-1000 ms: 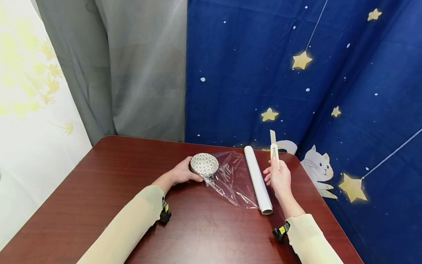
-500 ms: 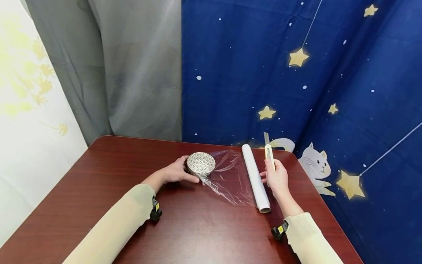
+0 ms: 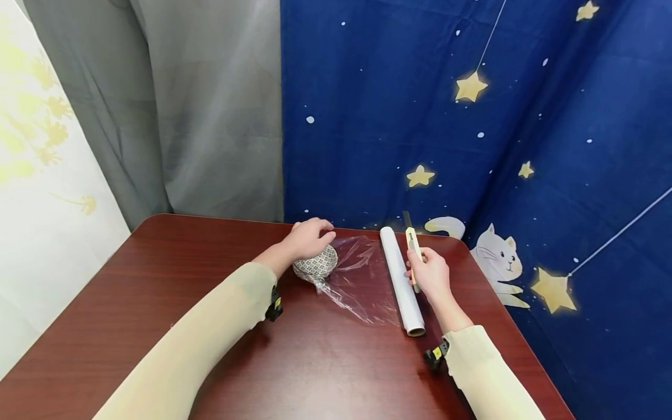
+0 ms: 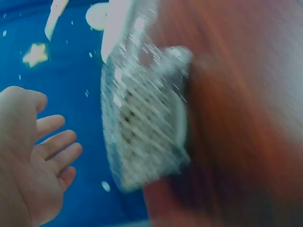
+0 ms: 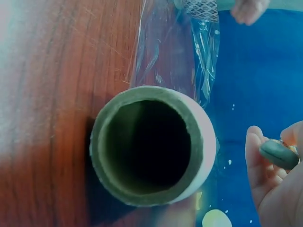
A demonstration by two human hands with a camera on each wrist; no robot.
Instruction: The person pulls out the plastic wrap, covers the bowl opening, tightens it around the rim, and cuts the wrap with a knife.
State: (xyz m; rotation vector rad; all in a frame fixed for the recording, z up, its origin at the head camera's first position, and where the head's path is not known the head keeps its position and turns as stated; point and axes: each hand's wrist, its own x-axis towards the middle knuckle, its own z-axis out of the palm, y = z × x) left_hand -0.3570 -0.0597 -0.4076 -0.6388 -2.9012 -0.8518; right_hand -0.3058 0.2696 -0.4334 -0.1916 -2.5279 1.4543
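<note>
A patterned bowl (image 3: 318, 265) sits wrapped in clear plastic film (image 3: 362, 289), which stretches right to a white roll of cling film (image 3: 401, 280). Above the bowl's far side hovers my left hand (image 3: 308, 238), fingers loosely bent. The left wrist view shows a gap between that hand (image 4: 35, 156) and the wrapped bowl (image 4: 147, 132), both blurred on the bowl's side. My right hand (image 3: 431, 274) holds a pale utility knife (image 3: 413, 242) just right of the roll, its blade extended and pointing up and away. In the right wrist view the knife's butt end (image 5: 278, 153) shows between thumb and fingers.
Everything rests on a reddish-brown table (image 3: 315, 373). Behind its far edge hang a grey curtain (image 3: 220, 116) and a blue star-patterned curtain (image 3: 367, 116). A pale patterned cloth (image 3: 37, 192) hangs at the left.
My left hand has let go of the bowl's left side and risen over its far side. The right hand with the utility knife has moved left toward the roll, the blade tilting left.
</note>
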